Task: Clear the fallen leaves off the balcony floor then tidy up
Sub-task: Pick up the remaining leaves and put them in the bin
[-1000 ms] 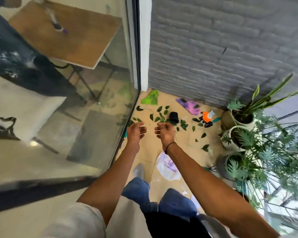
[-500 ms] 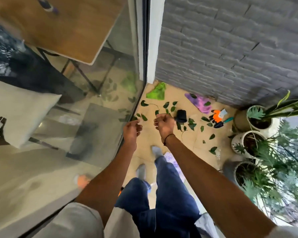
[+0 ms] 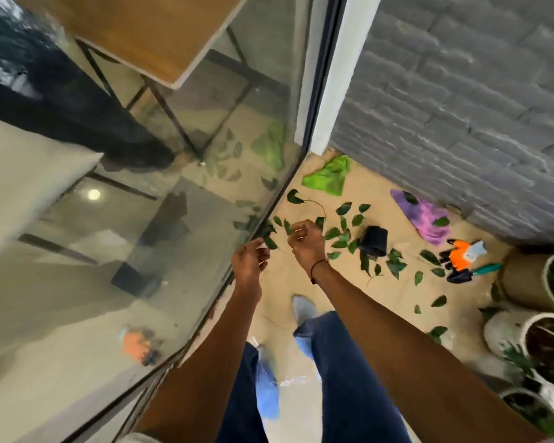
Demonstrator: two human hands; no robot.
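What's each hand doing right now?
Left hand: fingers curled; whether it holds anything cannot be told.
Right hand: the same.

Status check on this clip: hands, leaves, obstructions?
Both hands raised, fingers curled, hold unclear. Leaves scattered on floor. Tipped black pot among them.

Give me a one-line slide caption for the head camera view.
Both hands, left and right, raised over a tan balcony floor strewn with fallen green leaves beside a tipped black plastic pot.
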